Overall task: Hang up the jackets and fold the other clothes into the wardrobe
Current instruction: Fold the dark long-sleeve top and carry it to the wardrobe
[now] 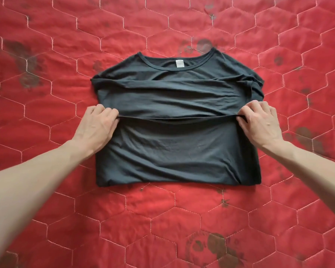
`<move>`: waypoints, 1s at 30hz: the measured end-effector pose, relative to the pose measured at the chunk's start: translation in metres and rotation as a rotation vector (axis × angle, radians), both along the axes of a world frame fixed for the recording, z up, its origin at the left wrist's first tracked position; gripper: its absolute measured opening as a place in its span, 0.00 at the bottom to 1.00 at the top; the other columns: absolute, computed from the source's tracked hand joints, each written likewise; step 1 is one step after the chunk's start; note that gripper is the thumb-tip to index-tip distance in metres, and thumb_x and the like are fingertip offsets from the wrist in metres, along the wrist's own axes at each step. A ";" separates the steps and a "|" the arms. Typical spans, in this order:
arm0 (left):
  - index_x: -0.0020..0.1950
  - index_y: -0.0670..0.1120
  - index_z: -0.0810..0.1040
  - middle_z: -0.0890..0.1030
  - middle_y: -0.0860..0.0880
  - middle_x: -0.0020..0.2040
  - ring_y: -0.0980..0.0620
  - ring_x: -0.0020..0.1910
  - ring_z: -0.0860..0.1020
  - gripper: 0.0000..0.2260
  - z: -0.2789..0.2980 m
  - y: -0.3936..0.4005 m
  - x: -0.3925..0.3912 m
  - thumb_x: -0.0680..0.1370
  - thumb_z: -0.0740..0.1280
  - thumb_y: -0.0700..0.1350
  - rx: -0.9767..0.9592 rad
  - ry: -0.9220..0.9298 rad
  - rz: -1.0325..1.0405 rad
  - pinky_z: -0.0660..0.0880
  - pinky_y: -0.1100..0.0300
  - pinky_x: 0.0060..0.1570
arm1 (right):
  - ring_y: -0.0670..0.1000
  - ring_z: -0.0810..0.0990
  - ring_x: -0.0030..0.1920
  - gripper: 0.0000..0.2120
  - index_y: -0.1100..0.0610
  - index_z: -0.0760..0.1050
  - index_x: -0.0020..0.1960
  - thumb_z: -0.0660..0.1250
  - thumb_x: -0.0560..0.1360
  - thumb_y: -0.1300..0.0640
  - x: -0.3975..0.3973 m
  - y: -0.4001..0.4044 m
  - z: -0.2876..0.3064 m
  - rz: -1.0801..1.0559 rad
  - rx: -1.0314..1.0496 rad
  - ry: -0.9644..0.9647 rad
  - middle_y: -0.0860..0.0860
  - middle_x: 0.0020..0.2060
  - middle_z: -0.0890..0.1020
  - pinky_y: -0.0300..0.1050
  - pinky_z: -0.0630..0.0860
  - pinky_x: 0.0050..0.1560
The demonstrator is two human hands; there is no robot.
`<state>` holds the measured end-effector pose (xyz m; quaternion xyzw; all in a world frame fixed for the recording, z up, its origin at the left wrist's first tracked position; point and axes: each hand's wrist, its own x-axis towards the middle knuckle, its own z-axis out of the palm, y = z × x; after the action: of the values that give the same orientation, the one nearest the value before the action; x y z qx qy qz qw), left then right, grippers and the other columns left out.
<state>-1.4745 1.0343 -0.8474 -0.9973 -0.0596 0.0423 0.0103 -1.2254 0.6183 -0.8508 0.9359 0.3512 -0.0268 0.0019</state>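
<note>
A dark grey T-shirt (174, 151) lies flat on the red quilt, neckline away from me, a white label inside the collar. Its sleeves are folded in across the chest. The bottom part is doubled up over the body, and its hem runs as a straight edge across the middle. My left hand (97, 126) pinches the left end of that hem. My right hand (261, 122) pinches the right end. Both arms reach in from the lower corners of the view.
A red quilt (162, 229) with white hexagon stitching and dark blotchy prints fills the whole view under the shirt. No wardrobe, hanger or other garment is in sight.
</note>
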 end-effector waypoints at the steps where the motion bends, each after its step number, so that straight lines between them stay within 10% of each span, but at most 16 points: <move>1: 0.49 0.42 0.73 0.78 0.40 0.42 0.36 0.45 0.75 0.09 -0.001 0.005 -0.001 0.84 0.58 0.44 -0.003 -0.009 0.040 0.71 0.41 0.50 | 0.63 0.73 0.56 0.07 0.58 0.78 0.52 0.70 0.80 0.54 0.003 -0.001 -0.001 -0.047 0.009 0.001 0.57 0.52 0.78 0.60 0.68 0.58; 10: 0.60 0.44 0.72 0.72 0.41 0.57 0.38 0.56 0.70 0.10 -0.019 -0.007 -0.010 0.81 0.66 0.44 -0.083 -0.146 0.335 0.68 0.42 0.55 | 0.63 0.72 0.59 0.14 0.57 0.74 0.64 0.68 0.81 0.52 -0.021 0.001 -0.014 -0.199 0.139 -0.058 0.59 0.60 0.74 0.59 0.69 0.56; 17: 0.79 0.43 0.67 0.66 0.39 0.79 0.37 0.77 0.66 0.30 -0.028 -0.077 -0.079 0.81 0.59 0.57 -0.180 0.055 -0.024 0.65 0.41 0.74 | 0.60 0.79 0.66 0.19 0.59 0.78 0.71 0.60 0.86 0.51 -0.106 -0.041 -0.026 0.070 0.236 0.125 0.55 0.70 0.78 0.57 0.75 0.64; 21: 0.85 0.47 0.56 0.50 0.39 0.85 0.39 0.84 0.50 0.37 -0.028 -0.094 -0.124 0.79 0.60 0.61 -0.199 0.163 -0.110 0.55 0.34 0.79 | 0.56 0.60 0.82 0.31 0.55 0.63 0.82 0.59 0.83 0.43 -0.144 -0.073 -0.027 0.081 0.053 0.188 0.54 0.83 0.61 0.56 0.61 0.80; 25: 0.83 0.38 0.57 0.50 0.35 0.84 0.35 0.84 0.51 0.38 -0.021 -0.093 -0.145 0.76 0.61 0.50 -0.127 0.220 -0.053 0.58 0.34 0.78 | 0.54 0.54 0.84 0.35 0.55 0.57 0.84 0.57 0.82 0.41 -0.157 -0.099 -0.023 0.176 -0.035 0.204 0.51 0.84 0.56 0.58 0.57 0.81; 30: 0.78 0.30 0.64 0.61 0.27 0.78 0.28 0.78 0.63 0.27 -0.013 -0.096 -0.131 0.79 0.48 0.34 -0.023 0.231 -0.031 0.68 0.35 0.73 | 0.56 0.63 0.81 0.33 0.61 0.61 0.82 0.59 0.76 0.63 -0.156 -0.099 -0.015 0.177 -0.145 0.093 0.56 0.82 0.61 0.59 0.65 0.77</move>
<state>-1.6051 0.9385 -0.8606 -0.9866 -0.0421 0.1576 0.0063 -1.3815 0.5190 -0.8661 0.8965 0.4291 -0.0952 0.0559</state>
